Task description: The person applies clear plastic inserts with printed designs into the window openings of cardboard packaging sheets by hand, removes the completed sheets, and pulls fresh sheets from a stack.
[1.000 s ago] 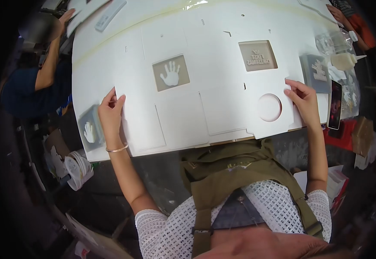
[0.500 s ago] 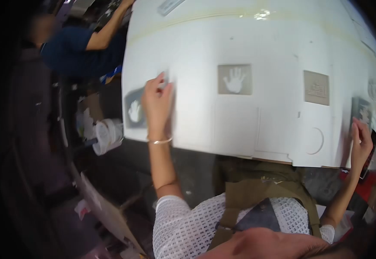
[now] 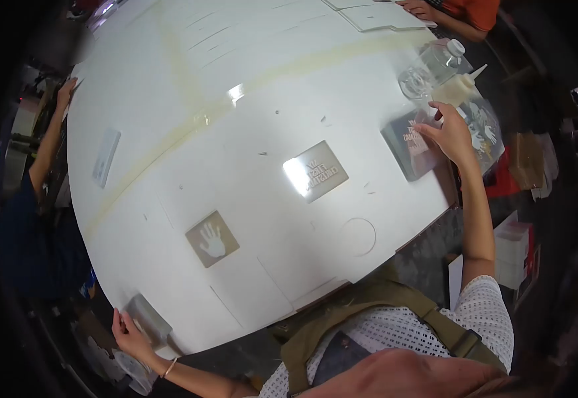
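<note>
A large white die-cut sheet (image 3: 262, 265) lies in front of me, with a handprint piece (image 3: 211, 239) and a lettered "My First Christmas" piece (image 3: 315, 171) showing in its two square windows. My right hand (image 3: 449, 131) is over a clear-topped stack of lettered pieces (image 3: 408, 149), thumb and fingers apart. At the lower left, my left hand (image 3: 130, 333) is beside a grey transparent stack (image 3: 148, 317), its fingertips near the stack's outer edge. Whether those fingers hold anything is too small to tell.
A clear plastic bottle (image 3: 443, 58) and a nozzle bottle (image 3: 455, 89) stand at the right. A pale narrow object (image 3: 106, 158) lies at the left. One person's arm (image 3: 47, 142) is at the left edge; another person's hand (image 3: 418, 8) touches white sheets at the top.
My view has swung and turned. My left hand has moved from the sheet's left side to the left stack. My right hand has gone from the sheet's right edge to the lettered stack.
</note>
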The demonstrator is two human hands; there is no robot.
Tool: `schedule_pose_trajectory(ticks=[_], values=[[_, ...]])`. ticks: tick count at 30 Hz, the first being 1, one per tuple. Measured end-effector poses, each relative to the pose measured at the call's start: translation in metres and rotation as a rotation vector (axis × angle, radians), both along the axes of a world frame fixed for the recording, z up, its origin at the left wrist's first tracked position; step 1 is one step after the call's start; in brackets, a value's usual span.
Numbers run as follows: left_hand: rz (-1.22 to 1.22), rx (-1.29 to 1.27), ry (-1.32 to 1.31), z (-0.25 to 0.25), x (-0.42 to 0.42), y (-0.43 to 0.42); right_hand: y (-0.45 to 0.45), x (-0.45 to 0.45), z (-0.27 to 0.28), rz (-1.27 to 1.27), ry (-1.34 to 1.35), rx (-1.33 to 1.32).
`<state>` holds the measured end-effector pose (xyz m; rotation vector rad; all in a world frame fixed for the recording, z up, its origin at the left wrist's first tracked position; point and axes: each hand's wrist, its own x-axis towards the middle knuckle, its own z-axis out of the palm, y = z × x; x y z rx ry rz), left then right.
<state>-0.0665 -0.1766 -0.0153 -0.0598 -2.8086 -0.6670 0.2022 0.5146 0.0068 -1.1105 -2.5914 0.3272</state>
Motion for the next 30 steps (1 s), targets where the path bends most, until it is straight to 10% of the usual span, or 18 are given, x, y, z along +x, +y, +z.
schedule_pose_trajectory(ticks=[8,10,16,23,30], values=[[0.135,-0.341,-0.065,-0.021,0.001,-0.067,0.030,0.013,-0.015,-0.052,0.114,-0.241],[0.093,0.107,-0.211,-0.027,0.000,-0.072,0.028,0.010,-0.009,-0.086,0.060,-0.259],[0.078,0.098,-0.075,-0.029,-0.002,-0.064,0.026,0.022,-0.016,0.069,0.001,0.167],[0.132,-0.188,0.084,-0.010,0.006,-0.036,-0.021,0.022,0.059,-0.003,0.701,-0.325],[0.273,-0.217,0.185,0.042,0.019,-0.001,-0.083,-0.054,0.011,0.153,0.573,-0.814]])
